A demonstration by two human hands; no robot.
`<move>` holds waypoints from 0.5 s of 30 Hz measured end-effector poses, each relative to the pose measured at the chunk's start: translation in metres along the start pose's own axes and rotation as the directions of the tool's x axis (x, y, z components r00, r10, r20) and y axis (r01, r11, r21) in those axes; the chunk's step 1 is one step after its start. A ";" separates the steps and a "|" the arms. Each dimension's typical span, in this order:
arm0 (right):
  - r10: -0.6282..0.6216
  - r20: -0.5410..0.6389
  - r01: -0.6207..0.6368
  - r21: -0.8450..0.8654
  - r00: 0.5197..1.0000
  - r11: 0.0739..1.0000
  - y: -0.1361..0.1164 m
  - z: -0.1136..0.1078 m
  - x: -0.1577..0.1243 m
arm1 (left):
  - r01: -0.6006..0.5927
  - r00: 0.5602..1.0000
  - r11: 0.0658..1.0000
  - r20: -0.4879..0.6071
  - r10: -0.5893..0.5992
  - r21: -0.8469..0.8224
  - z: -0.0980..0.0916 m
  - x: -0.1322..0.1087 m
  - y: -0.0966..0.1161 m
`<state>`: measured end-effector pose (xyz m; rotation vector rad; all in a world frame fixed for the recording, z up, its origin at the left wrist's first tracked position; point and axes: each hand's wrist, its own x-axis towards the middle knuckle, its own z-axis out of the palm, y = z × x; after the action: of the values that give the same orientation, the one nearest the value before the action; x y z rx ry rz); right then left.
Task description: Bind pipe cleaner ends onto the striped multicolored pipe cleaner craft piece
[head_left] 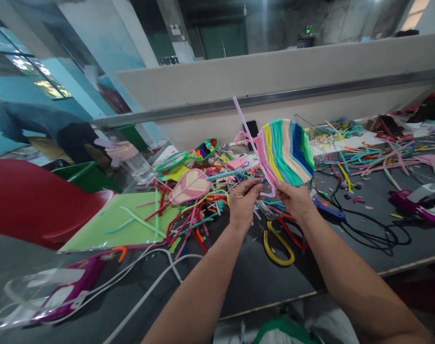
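My right hand [292, 199] is closed on the lower edge of a striped panel [284, 150] of fuzzy pipe cleaners in pink, yellow, teal, cream, blue and green. A lilac pipe cleaner [248, 129] runs along the panel's left edge and sticks up past it. Near my right thumb it bends sharply toward my left hand [244, 203]. The left fingers are pinched at this bent end, and the fingertips partly hide it. Behind the left hand lies a pink leaf-shaped piece [190, 186] with a blue stem [224, 175].
Loose pipe cleaners [382, 157] and scraps litter the dark table [253, 286]. A yellow loop [280, 260] lies below my hands. Purple corded devices [70, 289] sit at both sides. A green sheet [127, 220], pink-lidded bottle [129, 160] and red chair [34, 200] are left. A person [41, 124] bends beyond.
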<state>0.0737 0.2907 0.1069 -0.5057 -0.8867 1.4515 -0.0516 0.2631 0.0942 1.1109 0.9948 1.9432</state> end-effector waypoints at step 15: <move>-0.032 -0.061 0.022 -0.154 0.998 0.988 -0.015 -0.027 0.020 | -0.344 0.924 0.765 0.343 0.171 0.544 -0.013 -0.002 0.019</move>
<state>0.1020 0.3140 0.1064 -0.6482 -0.9560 1.3416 -0.0659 0.2487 0.1050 1.9128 1.4025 1.6320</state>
